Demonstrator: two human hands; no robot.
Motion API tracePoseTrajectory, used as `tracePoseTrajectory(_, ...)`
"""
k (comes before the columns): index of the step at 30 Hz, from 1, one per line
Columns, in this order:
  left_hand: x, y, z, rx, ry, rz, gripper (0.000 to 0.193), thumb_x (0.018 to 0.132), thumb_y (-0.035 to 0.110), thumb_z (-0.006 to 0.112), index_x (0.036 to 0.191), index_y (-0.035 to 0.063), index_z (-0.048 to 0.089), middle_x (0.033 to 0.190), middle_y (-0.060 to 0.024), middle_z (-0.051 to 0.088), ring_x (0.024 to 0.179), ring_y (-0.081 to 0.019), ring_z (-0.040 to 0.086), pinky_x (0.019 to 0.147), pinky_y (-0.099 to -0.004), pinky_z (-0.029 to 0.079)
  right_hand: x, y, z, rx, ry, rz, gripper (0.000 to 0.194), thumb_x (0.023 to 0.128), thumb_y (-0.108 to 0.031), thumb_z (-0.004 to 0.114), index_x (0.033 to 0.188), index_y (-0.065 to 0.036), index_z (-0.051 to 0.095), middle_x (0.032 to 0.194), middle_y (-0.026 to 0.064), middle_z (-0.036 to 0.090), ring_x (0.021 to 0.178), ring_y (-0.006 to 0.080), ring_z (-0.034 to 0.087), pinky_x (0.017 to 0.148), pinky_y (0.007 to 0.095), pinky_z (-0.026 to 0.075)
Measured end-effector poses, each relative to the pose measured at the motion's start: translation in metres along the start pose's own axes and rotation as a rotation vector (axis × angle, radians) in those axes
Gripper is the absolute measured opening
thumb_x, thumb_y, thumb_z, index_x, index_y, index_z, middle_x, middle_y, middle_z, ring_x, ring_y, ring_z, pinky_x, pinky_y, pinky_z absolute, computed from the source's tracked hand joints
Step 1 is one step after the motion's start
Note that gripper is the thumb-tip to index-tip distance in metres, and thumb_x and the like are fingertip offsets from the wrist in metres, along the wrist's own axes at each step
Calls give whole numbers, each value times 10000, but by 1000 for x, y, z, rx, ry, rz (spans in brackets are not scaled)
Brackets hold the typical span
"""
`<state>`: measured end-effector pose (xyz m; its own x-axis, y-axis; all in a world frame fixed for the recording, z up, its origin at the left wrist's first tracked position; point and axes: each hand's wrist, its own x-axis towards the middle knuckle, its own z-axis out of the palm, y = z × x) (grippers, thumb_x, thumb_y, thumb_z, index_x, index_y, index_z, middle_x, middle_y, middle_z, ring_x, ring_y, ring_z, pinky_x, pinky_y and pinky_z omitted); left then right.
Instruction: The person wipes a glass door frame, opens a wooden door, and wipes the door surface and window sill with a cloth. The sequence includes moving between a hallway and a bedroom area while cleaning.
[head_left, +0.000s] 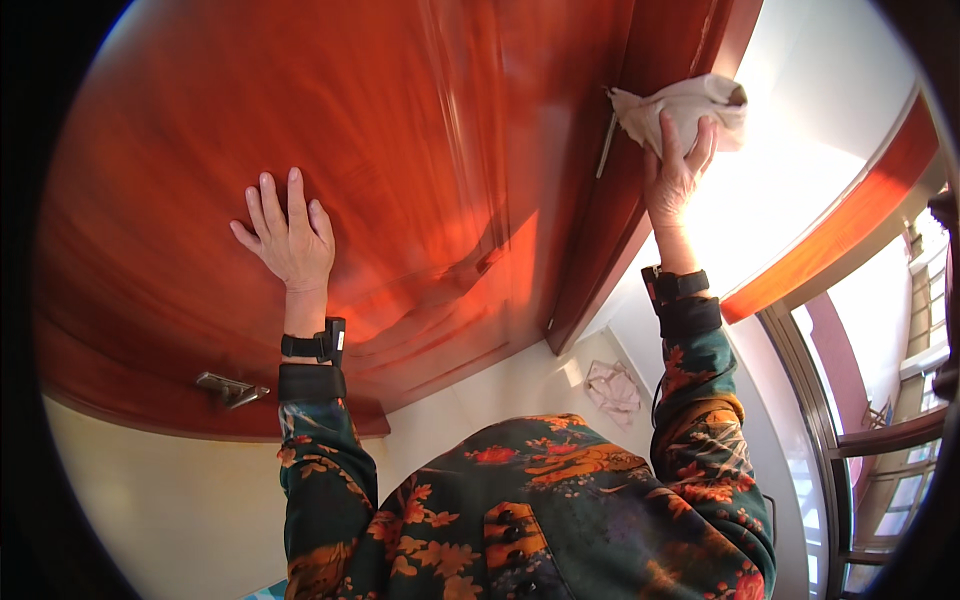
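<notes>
My left hand (292, 236) lies flat with fingers spread against a glossy red-brown wooden door (405, 187). In my right hand (679, 169) is a folded pale cloth (686, 109), pressed on the wooden door frame (637, 180) near the hinge side. The cloth hides part of the frame's edge. Below my left hand, a metal lever handle (232, 390) sticks out from the door. Dark straps with small black devices circle both wrists.
On the pale floor by the frame's foot lies a crumpled pinkish cloth (613, 391). To the right are a white wall, brightly sunlit, a curved-looking orange-brown wooden trim (840, 225) and a metal-framed window (832, 450).
</notes>
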<state>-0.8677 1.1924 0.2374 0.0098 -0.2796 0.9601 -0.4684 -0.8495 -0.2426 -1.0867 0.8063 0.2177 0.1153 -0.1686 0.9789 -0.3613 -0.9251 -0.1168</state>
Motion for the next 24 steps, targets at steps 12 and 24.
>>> tracePoseTrajectory(12, 0, -3, 3, 26, 12, 18, 448, 821, 246, 542, 1264, 184, 517, 1395, -84, 366, 1300, -282, 324, 1065, -558, 107, -137, 7, -2, 100, -238, 369, 298, 659, 24, 640, 916, -117, 583, 928, 103, 524, 869, 312, 539, 704, 398, 470)
tracePoseTrajectory(24, -2, -5, 1, 75, -40, 27, 469, 816, 193, 508, 1275, 101, 483, 1413, -153, 315, 1325, -337, 260, 1041, -598, 123, -317, 29, 22, 251, -456, 1016, 285, 766, -211, 666, 869, -78, 437, 806, 154, 530, 773, 351, 526, 697, 406, 430)
